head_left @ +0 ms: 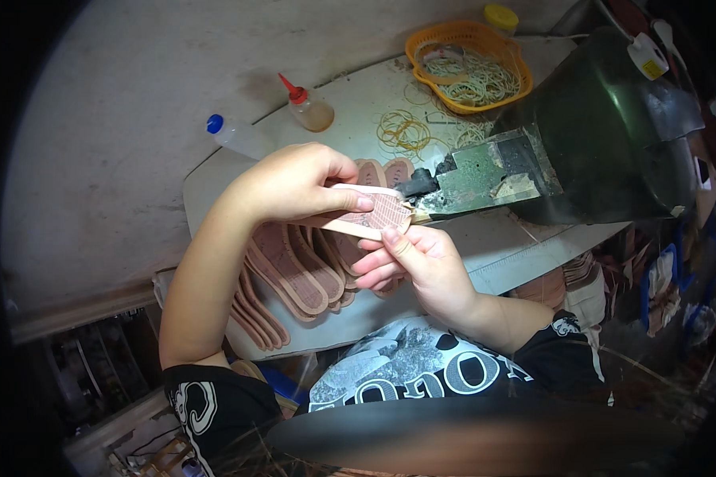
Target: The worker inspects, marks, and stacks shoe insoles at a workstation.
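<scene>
From where I operate, starting at the left, I see a blue-capped bottle point(235, 135) at upper left of the frame and a red-nozzled bottle point(311, 113) just right of it. Left of centre, the left hand point(298, 184) is closed on a pinkish insole point(347, 222), thumb flat on its lined face; more insoles point(282, 274) lie overlapping on the table point(497, 258) below. The held insole sits at mid-frame, and the right hand point(433, 266) pinches its lower edge near the right end, thumb on top, its other fingers loosely curled below. Farther right come an orange basket point(429, 38) of pale bands at the top and the green machine point(612, 127), whose arm point(485, 175) points at the insole. To work this edge well, I'd let the left thumb keep the sole flat, guide the rim with light fingertip pressure from the right, and stay clear of the dark tip point(418, 184). The left fingers under the sole are hidden, as is most of the right forefinger. I can't tell whether the insole touches the tip, nor whether the pale shreds at its end belong to it. Dark fisheye borders cut off the machine's far side.
</scene>
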Tool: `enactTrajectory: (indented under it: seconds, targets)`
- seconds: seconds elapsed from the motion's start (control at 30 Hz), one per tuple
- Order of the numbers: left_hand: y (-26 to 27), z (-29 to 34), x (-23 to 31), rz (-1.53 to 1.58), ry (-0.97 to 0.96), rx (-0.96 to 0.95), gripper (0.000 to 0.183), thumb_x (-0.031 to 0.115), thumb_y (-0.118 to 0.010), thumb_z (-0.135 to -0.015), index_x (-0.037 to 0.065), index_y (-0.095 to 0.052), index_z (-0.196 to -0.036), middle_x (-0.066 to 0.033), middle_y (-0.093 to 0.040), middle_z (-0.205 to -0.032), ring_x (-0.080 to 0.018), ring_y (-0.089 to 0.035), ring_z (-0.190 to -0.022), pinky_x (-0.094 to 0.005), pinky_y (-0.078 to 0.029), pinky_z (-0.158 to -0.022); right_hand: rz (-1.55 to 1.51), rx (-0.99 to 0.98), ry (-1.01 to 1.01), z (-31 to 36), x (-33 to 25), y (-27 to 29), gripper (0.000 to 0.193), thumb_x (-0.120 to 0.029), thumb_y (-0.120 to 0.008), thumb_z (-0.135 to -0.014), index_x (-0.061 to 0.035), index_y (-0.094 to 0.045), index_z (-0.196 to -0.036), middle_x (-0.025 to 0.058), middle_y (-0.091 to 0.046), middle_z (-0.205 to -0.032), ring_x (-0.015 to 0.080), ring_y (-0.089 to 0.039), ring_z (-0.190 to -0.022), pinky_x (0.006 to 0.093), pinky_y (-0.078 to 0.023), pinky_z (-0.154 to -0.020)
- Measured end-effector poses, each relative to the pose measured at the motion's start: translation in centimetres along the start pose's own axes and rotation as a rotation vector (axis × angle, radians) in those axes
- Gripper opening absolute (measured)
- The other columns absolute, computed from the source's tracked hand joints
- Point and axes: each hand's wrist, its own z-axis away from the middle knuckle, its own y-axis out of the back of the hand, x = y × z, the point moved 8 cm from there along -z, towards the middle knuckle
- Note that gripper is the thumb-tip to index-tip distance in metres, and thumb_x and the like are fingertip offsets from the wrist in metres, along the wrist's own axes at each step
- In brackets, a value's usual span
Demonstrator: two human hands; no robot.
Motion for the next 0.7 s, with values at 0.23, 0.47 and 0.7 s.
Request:
enactTrajectory:
  seconds: [0.23,0.47,0.7]
  targets:
    - [-1.1,0.9,-0.7,0.141,0.103,-0.011,0.036,0.034,-0.064,-0.089,0.000,-0.062,-0.081,-0.0072,-0.055,-0.062,-0.0130,-0.047,-0.056,-0.0321,-0.040,-0.053,0.047,-0.060,-0.138,-0.6,-1.2,0.2,0.050,-0.038,-0.045,-0.101,0.0104,-0.058,-0.107,0.0198,-0.069,-0.088,0.0225,-0.070,-0.075,0.0288,-0.056,-0.067]
    - [-4.1,4.8,-2.3,0.504,0.331,0.243,0.041,0.035,-0.064,-0.091,0.001,-0.062,-0.069,0.0012,-0.053,-0.057,-0.0058,-0.045,-0.052,-0.0259,-0.037,-0.047,0.122,-0.087,-0.138,-0.5,-0.4,-0.2,0.042,-0.031,-0.044,-0.102,0.0075,-0.060,-0.104,0.0179,-0.068,-0.084,0.0219,-0.069,-0.070,0.0293,-0.056,-0.065]
    - [-5.3,14.1,2.4,0.077,-0.118,1.049,0.022,0.025,-0.075,-0.078,0.005,-0.066,-0.075,-0.0095,-0.059,-0.065,-0.0227,-0.058,-0.057,-0.0329,-0.043,-0.054,0.290,-0.236,0.026,3.5,0.0,-1.8,0.026,-0.022,-0.058,-0.096,0.0011,-0.061,-0.107,0.0080,-0.068,-0.086,0.0121,-0.065,-0.074,0.0235,-0.052,-0.068]
